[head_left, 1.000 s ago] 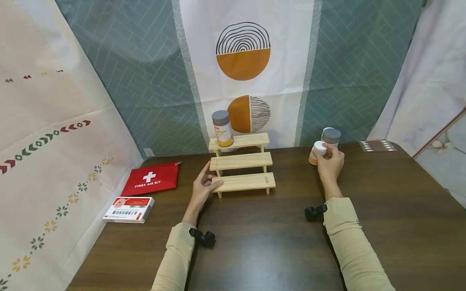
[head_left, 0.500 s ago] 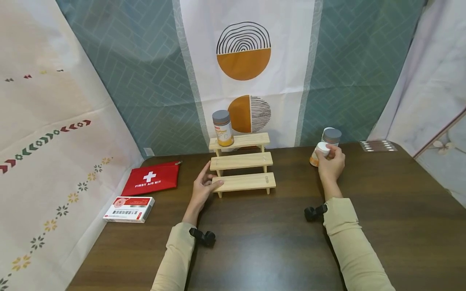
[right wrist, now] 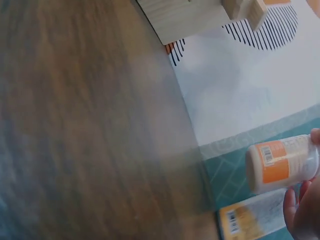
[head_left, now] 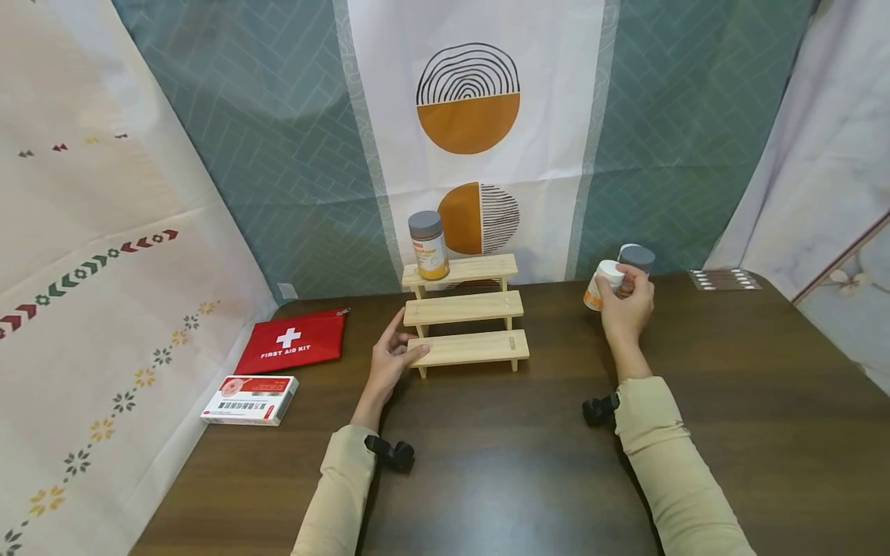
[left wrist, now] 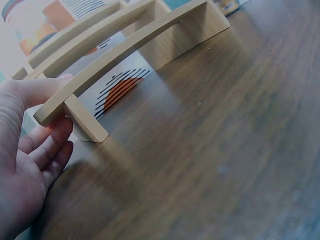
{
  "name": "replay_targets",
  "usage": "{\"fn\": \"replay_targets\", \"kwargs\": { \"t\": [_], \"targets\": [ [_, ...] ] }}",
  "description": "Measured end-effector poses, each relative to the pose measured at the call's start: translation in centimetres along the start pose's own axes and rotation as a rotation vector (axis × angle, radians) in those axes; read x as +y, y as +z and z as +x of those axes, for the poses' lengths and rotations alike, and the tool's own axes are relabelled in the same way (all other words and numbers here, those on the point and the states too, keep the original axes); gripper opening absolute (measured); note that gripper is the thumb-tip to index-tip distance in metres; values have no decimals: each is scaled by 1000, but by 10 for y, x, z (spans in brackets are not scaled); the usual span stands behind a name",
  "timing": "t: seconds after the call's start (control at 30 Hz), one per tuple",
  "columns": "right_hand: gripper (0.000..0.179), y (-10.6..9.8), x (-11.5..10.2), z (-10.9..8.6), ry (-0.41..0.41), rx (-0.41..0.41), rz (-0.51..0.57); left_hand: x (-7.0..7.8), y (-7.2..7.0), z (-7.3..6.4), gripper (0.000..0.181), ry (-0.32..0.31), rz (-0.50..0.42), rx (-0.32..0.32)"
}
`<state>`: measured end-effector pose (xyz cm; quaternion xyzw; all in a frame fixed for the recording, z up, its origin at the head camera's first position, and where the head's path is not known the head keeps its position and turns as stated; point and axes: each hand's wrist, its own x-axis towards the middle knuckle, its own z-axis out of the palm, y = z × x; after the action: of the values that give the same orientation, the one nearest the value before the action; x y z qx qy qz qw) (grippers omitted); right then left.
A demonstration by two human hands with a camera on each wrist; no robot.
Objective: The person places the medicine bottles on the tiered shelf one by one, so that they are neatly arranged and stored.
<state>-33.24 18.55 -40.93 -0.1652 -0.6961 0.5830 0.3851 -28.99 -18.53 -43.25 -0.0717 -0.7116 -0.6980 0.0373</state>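
My left hand point(head_left: 391, 361) grips the left end of the lowest step of a three-step wooden stand point(head_left: 469, 347). In the left wrist view, the thumb lies over the step and the fingers curl beneath it. A jar with a grey lid and yellow label point(head_left: 429, 245) stands on the top step's left end. At the right, my right hand point(head_left: 628, 305) holds a white-capped pill bottle point(head_left: 601, 287) with an orange-and-white label. It is slightly tilted and appears raised off the table in the right wrist view. Behind that hand stands another grey-lidded jar point(head_left: 638, 257), mostly hidden.
On the left lie a red first aid kit pouch point(head_left: 292, 342) and a white-and-red medicine box point(head_left: 250, 400). A flat blister pack point(head_left: 725, 279) lies at the table's back right. Hanging cloth point(head_left: 667, 116) borders the brown table point(head_left: 487, 463) behind and at the sides.
The right hand has lifted the pill bottle and shifted it slightly left, away from the grey-lidded jar. The left hand and the wooden stand have stayed in place.
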Motion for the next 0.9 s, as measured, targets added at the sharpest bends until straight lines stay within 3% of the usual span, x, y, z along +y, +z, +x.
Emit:
{"fn": "replay_targets", "kwargs": {
  "t": [0.23,0.47,0.9],
  "targets": [
    [37,12,-24,-3,-116,-48,98,4,0,2,82,13,0,9],
    [39,21,-45,-7,-140,-127,187,1,0,0,83,-7,-5,4],
    [38,46,-76,-9,-263,-255,134,-3,-1,-1,82,-20,-38,3]
  ]
}}
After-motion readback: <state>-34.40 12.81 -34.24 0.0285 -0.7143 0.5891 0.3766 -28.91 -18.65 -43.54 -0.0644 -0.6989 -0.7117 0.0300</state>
